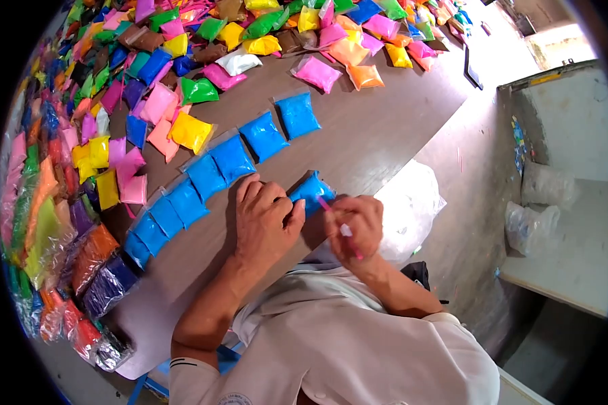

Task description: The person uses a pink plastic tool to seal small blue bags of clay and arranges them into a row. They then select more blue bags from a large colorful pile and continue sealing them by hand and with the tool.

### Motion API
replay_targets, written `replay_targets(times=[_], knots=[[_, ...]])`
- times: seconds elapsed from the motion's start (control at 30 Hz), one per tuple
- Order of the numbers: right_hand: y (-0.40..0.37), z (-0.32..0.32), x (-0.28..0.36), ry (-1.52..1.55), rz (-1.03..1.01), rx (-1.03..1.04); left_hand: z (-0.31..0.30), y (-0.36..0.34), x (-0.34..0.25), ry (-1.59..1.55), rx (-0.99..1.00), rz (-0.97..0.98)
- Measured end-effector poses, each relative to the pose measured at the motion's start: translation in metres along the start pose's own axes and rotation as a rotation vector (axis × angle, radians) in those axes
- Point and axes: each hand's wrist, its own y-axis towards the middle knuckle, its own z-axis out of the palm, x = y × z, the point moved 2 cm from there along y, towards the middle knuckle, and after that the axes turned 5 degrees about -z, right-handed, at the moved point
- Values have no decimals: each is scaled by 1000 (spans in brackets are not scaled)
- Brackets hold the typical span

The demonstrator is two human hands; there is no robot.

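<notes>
Near the table's front edge lies a blue packet, apart from a curved row of several blue packets. My right hand is closed around a thin pink stick, whose upper end is over the right part of that single packet. Something small and white shows at the fingers. My left hand rests on the table just left of the packet, fingers bent, its thumb close to the packet's left edge. Whether anything lies under these fingers is hidden.
A large heap of coloured packets covers the table's far and left sides. A dark flat object lies at the far right edge. White plastic bags are beside the table, and shelving stands at the right.
</notes>
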Motion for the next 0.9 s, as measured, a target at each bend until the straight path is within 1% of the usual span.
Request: replay_targets(times=[0.07, 0.17, 0.27, 0.3, 0.4, 0.43, 0.47, 0.53, 0.63, 0.67, 0.73, 0.77, 0.87, 0.9], knots=[[-6, 13, 2, -17, -29, 47, 0, 1, 0, 1, -3, 4], [-4, -5, -15, -107, 29, 74, -1, 1, 1, -12, -12, 3], [-6, -12, -36, -203, 136, -22, -1, 0, 1, -18, -23, 3], [-2, -13, -30, -144, 194, -20, -1, 0, 2, -20, -25, 0], [8, -5, -9, 228, 366, -33, -1, -1, -1, -15, -19, -2], [9, -1, -4, 272, 363, -24, -1, 1, -1, -9, -23, -1], [11, 3, 2, 288, 412, 13, -1, 2, 0, -8, -25, 6], [14, 11, 7, 259, 283, 122, 1, -1, 3, -8, -23, 15], [11, 4, -6, 95, 149, 206, -2, 1, 1, -21, -36, 5], [8, 2, -10, 120, 374, 108, -2, 0, 0, -22, -36, 6], [10, -6, -23, 176, 405, -17, -3, 0, 1, -20, -40, 9], [9, -7, -27, 261, 422, -36, -3, 0, 1, -19, -40, 0], [15, -5, -14, 299, 497, -5, -2, -1, 0, -25, -27, -8], [16, -2, -12, 272, 490, -35, -3, -1, 0, -25, -23, -5]])
